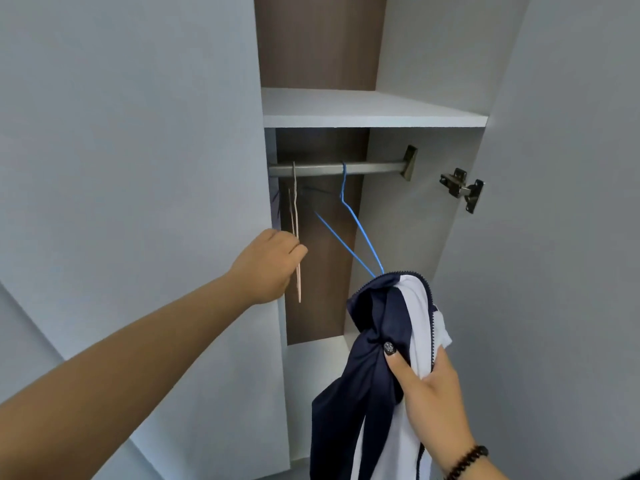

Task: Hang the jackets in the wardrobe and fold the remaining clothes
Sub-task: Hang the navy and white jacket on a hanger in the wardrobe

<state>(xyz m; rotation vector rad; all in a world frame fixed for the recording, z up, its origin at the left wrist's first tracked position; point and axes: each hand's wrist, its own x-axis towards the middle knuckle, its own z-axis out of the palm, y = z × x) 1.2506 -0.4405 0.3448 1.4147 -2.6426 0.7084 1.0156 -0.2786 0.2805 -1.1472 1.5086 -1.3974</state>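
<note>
The wardrobe (426, 202) stands open, with a metal rail (367, 168) fixed under the shelf (363, 110). Two wire hangers hang on the rail: a pale hanger (296, 216) at the left end and a blue hanger (349, 216) near the middle.

The left hand (270, 268) reaches into the wardrobe and closes its fingers around the lower part of the pale hanger. The right hand (429, 393) grips a navy and white jacket (374, 341) in a bunch, held up in front of the opening, just below the blue hanger. The zip edge shows along the jacket's white panel.

Handling assessment: the jacket appears light, soft and smooth, so it will slump and may slide off thin wire. Take hold at the collar or shoulder seams, not the bunched middle, to feed the hanger into the shoulders. The wire hanger looks light and springy; hold it near the neck below the hook for control.
</note>
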